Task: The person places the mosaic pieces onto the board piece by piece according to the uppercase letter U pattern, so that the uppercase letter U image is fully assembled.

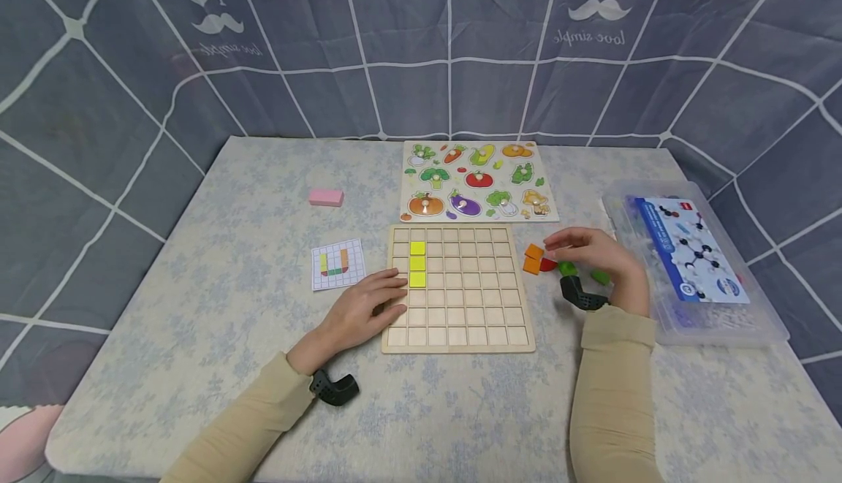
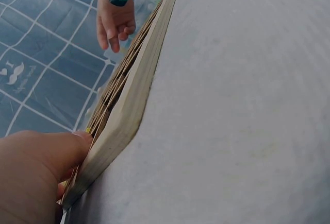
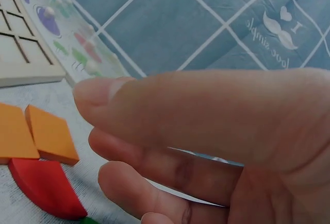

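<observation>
My left hand [image 1: 358,311] rests at the left edge of a wooden grid board [image 1: 454,337], fingers fairly straight; in the left wrist view its thumb [image 2: 72,147] touches the board's side. Three yellow squares [image 1: 417,279] sit in one column of the board, near those fingertips. Right of the board, my right hand [image 1: 595,249] hovers with loosely bent fingers. The right wrist view shows nothing between its thumb and fingers. Beside and below it lie orange squares [image 3: 51,134], a red curved-edged piece [image 3: 49,188] and green pieces [image 1: 600,277], partly hidden by the hand and wrist camera.
A pattern card [image 1: 355,256] lies left of the board, with a pink block [image 1: 326,197] behind it. Beyond the board is a vegetable knob puzzle [image 1: 503,176]. A clear plastic box [image 1: 756,333] with a blue-and-white label [image 1: 691,249] stands at the right. A tiled-pattern curtain [image 1: 408,30] encloses the table.
</observation>
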The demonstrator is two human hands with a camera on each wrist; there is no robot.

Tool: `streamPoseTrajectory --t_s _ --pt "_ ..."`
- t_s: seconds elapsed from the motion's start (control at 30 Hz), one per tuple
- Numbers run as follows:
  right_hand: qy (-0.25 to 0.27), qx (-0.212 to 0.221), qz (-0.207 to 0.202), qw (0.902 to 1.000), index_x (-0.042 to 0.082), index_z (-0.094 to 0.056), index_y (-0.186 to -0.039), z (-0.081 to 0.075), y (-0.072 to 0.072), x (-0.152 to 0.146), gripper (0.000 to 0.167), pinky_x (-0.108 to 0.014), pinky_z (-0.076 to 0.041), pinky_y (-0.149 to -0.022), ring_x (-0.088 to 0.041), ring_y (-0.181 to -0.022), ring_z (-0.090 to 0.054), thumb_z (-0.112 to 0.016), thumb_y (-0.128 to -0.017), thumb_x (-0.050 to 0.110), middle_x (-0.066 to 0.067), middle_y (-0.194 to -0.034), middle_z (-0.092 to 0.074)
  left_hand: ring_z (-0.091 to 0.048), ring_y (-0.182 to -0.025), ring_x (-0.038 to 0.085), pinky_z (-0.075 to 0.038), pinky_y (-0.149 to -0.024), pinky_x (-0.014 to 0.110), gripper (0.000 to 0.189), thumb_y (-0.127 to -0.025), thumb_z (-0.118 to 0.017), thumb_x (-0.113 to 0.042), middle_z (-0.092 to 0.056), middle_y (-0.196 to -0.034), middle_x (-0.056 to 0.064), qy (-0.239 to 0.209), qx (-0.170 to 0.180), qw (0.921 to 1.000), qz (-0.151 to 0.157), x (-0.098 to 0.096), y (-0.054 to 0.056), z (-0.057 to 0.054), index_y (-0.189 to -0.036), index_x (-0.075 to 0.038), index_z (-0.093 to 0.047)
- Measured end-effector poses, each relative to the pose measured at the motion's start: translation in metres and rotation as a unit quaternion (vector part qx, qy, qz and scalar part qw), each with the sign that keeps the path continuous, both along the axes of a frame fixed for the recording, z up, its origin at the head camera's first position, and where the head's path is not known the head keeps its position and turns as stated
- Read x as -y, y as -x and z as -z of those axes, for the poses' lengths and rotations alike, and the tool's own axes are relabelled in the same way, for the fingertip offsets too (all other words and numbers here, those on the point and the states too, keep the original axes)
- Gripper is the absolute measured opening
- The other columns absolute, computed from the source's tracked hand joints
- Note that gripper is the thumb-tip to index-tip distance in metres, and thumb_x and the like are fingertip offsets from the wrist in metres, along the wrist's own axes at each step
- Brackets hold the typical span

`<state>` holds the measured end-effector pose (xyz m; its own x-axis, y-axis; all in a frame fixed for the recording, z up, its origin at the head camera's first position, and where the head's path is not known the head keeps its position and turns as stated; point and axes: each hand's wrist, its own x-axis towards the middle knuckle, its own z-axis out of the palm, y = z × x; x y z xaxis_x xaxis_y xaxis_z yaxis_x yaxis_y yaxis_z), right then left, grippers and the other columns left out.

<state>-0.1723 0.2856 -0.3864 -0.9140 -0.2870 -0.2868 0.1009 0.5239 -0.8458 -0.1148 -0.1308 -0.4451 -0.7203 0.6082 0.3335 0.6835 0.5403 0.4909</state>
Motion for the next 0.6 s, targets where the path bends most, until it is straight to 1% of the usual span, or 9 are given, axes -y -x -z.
streamPoseTrajectory --t_s 0.1,0.27,0.6 --pt "0.007 0.006 0.002 1.0000 -0.007 -0.057 -0.119 0.004 0.001 0.000 0.041 -0.032 -0.056 -0.079 -0.023 -0.089 -0.063 -0.067 -0.089 0.019 -0.017 -0.108 -0.064 -0.045 -0.127 0.027 -0.034 -0.112 0.029 0.031 -0.091 -0.063 -0.021 -0.059 -0.126 0.012 0.000 0.000 1.0000 0.002 0.000 0.000 -0.001 -0.114 0.000 -0.067" --pt "0.014 0.008 0.001 0.9999 -0.009 -0.057 -0.119 0.007 0.002 0.000 0.041 -0.029 -0.056 -0.076 -0.019 -0.086 -0.064 -0.067 -0.089 0.017 -0.016 -0.108 -0.065 -0.046 -0.126 0.028 -0.035 -0.111 0.030 0.031 -0.091 -0.063 -0.021 -0.059 -0.125 0.012 -0.001 -0.004 1.0000 0.001 -0.001 0.000 -0.002 -0.113 0.000 -0.067" --pt "0.022 0.030 0.013 0.9992 -0.008 -0.057 -0.118 0.012 0.004 0.000 0.041 -0.026 -0.056 -0.075 -0.013 -0.084 -0.064 -0.069 -0.087 0.015 -0.013 -0.105 -0.066 -0.045 -0.126 0.028 -0.036 -0.111 0.031 0.031 -0.091 -0.063 -0.021 -0.059 -0.125 0.011 -0.001 -0.002 1.0000 0.002 0.000 0.000 -0.001 -0.113 0.000 -0.067"
